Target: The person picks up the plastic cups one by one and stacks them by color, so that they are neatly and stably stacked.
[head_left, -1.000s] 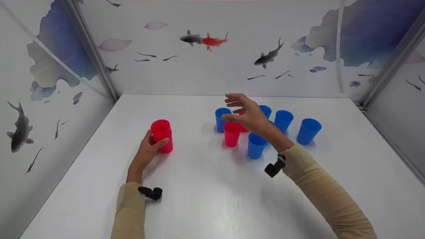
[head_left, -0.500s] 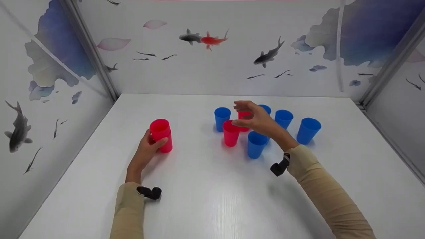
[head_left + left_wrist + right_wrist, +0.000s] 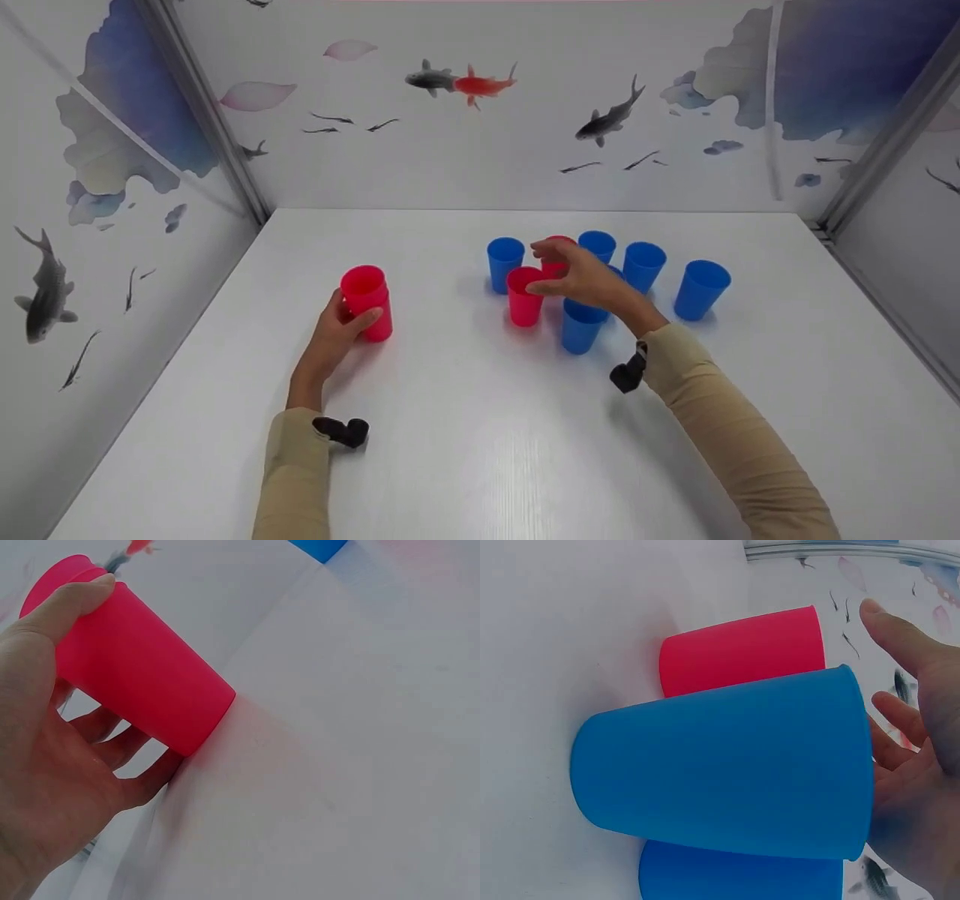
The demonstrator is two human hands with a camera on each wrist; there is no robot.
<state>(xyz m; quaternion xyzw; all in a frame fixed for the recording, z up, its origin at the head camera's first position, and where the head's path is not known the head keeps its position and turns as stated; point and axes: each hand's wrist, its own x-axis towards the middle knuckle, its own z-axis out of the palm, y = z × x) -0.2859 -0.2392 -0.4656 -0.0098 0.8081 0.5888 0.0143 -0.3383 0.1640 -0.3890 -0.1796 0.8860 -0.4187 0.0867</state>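
Note:
My left hand point(image 3: 334, 334) holds a nested stack of red cups point(image 3: 377, 319), upright on the table, thumb in front and fingers behind. In the left wrist view the stack's outer cup point(image 3: 142, 667) shows a second rim at its top. Over the group of cups on the right, my right hand point(image 3: 585, 281) hovers with fingers and thumb spread apart and nothing between them. The thumb overlaps the rim of the nearer red cup point(image 3: 524, 304); another red cup point(image 3: 556, 251) stands behind, partly hidden by the hand. A blue cup point(image 3: 727, 765) fills the middle of the right wrist view.
Blue cups stand around the red ones: one at left point(image 3: 505, 266), a front cup point(image 3: 580, 330), a back cup point(image 3: 598, 244), others at right point(image 3: 643, 266) and far right point(image 3: 700, 292). Printed walls point(image 3: 480, 150) enclose the white table point(image 3: 465, 450).
My right hand has come down and slightly right, closer over the red cups. The left hand keeps its hold on the red stack in the same place.

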